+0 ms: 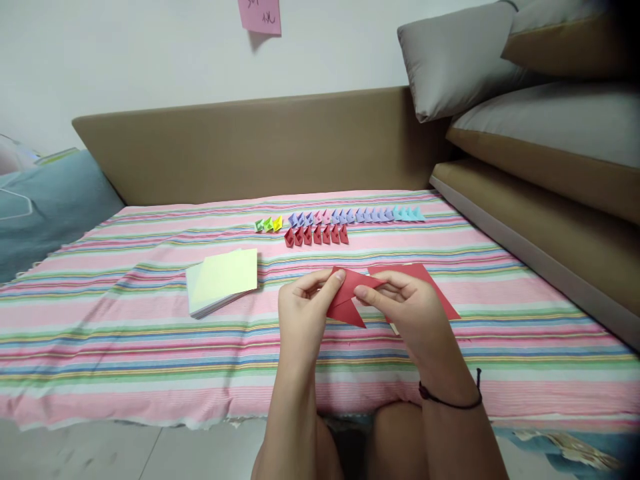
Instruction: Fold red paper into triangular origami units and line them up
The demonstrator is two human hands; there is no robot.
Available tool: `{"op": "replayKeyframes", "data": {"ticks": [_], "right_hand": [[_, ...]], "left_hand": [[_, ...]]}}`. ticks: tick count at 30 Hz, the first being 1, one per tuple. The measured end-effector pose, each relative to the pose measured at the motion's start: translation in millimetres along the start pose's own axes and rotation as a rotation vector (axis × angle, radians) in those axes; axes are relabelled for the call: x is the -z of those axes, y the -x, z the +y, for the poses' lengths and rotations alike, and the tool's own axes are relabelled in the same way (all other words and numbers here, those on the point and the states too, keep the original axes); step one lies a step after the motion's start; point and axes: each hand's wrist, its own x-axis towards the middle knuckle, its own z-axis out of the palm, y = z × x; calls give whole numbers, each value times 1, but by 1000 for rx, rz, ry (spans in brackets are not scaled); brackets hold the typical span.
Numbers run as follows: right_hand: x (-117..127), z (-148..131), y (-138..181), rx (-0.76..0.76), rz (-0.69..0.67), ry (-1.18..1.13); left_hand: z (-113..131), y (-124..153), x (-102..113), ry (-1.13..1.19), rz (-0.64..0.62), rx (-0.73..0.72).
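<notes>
My left hand (307, 300) pinches the left part of a folded piece of red paper (350, 307), thumb on top. On its right side my right hand (407, 300) grips the same paper between thumb and fingers. The folded paper has pointed corners, one toward the right and one downward. Just beyond and under my right hand lies flat red paper (440, 293), partly hidden by the hand. Farther back stand several small red folded paper pieces (317, 235) in a row.
Behind the red row runs a line of purple, pink and blue folded pieces (363, 215), with green and yellow ones (269, 225) at its left. A stack of pale paper (225, 280) lies at left on the striped cloth (150, 347). Grey-brown cushions (550, 127) are piled at right.
</notes>
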Motion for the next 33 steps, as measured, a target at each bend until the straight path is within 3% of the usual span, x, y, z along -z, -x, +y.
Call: {"op": "replayKeyframes", "data": {"ticks": [5,11,24,28,33], "right_hand": [[3,0,-1,7,78,47],[6,-2,0,33,25,42],[4,1,-2,41,44,-54],[4,2,-3,76,132,-36],[1,3,-4,14,9,-88]], "left_hand": [[1,1,1,-16,-21,-14],[2,0,2,-10,-2,0],[0,0,0,22,20,5],[-2,0,-1,38,1,7],[-7,0,-5,68,24,-5]]}}
